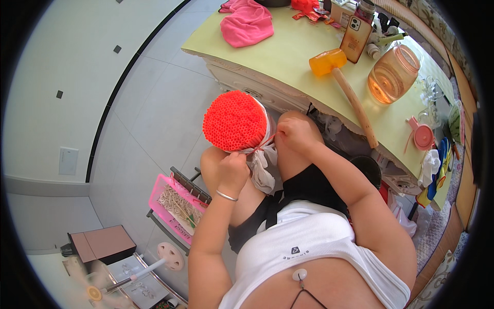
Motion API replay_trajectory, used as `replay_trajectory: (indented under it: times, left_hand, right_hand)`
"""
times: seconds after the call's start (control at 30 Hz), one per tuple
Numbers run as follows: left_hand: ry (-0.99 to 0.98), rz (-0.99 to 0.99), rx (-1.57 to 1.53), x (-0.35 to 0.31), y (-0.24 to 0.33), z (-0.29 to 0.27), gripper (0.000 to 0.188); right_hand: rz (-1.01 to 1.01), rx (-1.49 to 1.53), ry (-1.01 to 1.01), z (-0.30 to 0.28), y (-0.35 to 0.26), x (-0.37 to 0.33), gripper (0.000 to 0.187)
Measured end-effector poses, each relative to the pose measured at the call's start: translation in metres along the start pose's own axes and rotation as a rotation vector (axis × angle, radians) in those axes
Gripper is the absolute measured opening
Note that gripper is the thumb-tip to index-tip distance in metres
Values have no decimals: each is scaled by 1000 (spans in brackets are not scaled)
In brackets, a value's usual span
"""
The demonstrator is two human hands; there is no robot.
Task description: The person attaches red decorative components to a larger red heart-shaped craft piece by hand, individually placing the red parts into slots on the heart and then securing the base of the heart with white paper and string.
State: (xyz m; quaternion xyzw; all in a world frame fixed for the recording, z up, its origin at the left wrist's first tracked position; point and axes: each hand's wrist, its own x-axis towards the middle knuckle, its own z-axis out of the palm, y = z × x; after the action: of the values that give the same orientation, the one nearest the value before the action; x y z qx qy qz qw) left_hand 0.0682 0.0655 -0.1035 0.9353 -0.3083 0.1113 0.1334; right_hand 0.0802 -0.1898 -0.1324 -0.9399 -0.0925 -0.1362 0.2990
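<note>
Between my knees stands a large round bundle of thin red tubes (235, 121), their open ends facing up. White plastic wrapping (262, 172) surrounds the bundle's side and hangs loose in a bunch at the near right. A thin red string (257, 148) runs across the wrapping there. My left hand (231, 169), closed, pinches at the string's left end close to the bundle's near edge. On the other side my right hand (298, 135) is closed on the string's right end, above my right thigh, with the string pulled out between both hands.
On the pale green table (288, 38) lie a pink cloth (247, 23), an orange-headed mallet (329, 62), a propped phone (356, 38), a large jar of liquid (393, 74) and a pink cup (423, 136). A pink basket (177, 206) of small pale pieces is at my left. A fan (95, 292) stands lower left.
</note>
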Motion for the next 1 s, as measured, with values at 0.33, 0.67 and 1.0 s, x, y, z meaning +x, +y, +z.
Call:
replay_trajectory:
  times: [0.33, 0.67, 1.0]
  left_hand:
    - [14, -471, -1099, -3, 19, 13, 13]
    - [80, -395, -914, 4, 23, 28, 13]
    - [94, -293, -489, 6, 28, 21, 7]
  right_hand:
    - [979, 1776, -348, 12, -7, 7, 14]
    - [1138, 2165, 66, 39, -16, -3, 19]
    - [1298, 2048, 260, 54, -9, 6, 19]
